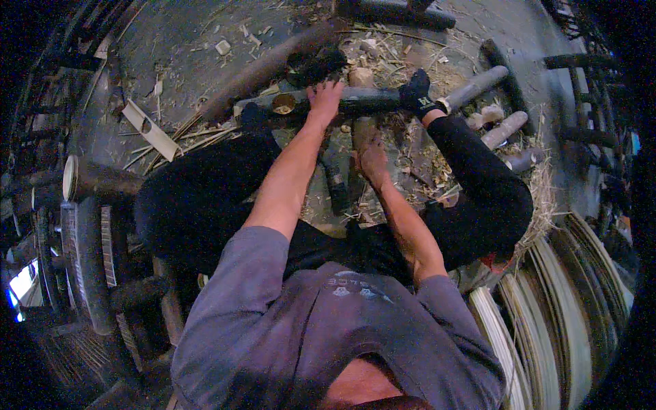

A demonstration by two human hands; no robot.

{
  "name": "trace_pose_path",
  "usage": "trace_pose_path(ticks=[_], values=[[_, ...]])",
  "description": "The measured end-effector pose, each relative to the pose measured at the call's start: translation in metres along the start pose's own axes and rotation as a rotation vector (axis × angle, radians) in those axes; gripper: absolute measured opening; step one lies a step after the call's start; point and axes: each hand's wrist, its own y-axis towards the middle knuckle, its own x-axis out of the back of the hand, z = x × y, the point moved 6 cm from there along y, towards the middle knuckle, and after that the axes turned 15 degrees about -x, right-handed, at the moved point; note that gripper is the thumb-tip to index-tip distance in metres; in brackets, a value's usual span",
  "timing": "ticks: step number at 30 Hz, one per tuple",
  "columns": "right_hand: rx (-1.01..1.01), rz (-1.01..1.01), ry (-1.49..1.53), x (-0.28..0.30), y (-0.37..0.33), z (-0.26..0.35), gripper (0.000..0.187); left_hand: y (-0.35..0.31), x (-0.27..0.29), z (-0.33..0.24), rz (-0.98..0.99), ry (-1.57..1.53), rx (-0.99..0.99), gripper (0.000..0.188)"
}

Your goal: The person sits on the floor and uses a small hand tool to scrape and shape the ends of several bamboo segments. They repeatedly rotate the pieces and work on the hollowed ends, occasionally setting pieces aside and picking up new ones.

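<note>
At the frame's upper centre, a dark pole (374, 100) was covered partly by the left hand (324, 102). Just below, a brown wooden piece (365, 131) was met by the right hand (373, 162). Whether either hand's fingers were open or closed could not be told.

two grips (325, 100) (373, 161), one pole (372, 100) beneath left, one shirt (355, 318)

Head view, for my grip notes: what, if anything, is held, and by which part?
The right hand appears closed round the near end of a brown wooden piece. The left hand lies over the dark pole; whether it grips is unclear.
</note>
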Motion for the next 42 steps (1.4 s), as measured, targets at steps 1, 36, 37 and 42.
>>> trace_pose_path(ticks=[1, 36, 37, 42], values=[[-0.125, 0.232, 0.022, -0.003, 0.010, -0.004, 0.057, -0.003, -0.003, 0.004, 0.012, 0.010, 0.012, 0.036], [-0.305, 0.229, 0.126, 0.322, 0.212, -0.151, 0.046, 0.024, -0.024, 0.023, 0.225, -0.199, -0.065, 0.090], [-0.333, 0.216, 0.133, 0.328, 0.201, -0.160, 0.045, 0.034, -0.025, 0.019, 0.233, -0.301, -0.081, 0.093], [-0.318, 0.140, 0.075, 0.345, 0.176, -0.152, 0.044, 0.074, 0.084, -0.033, -0.130, -0.479, -0.485, 0.094]])
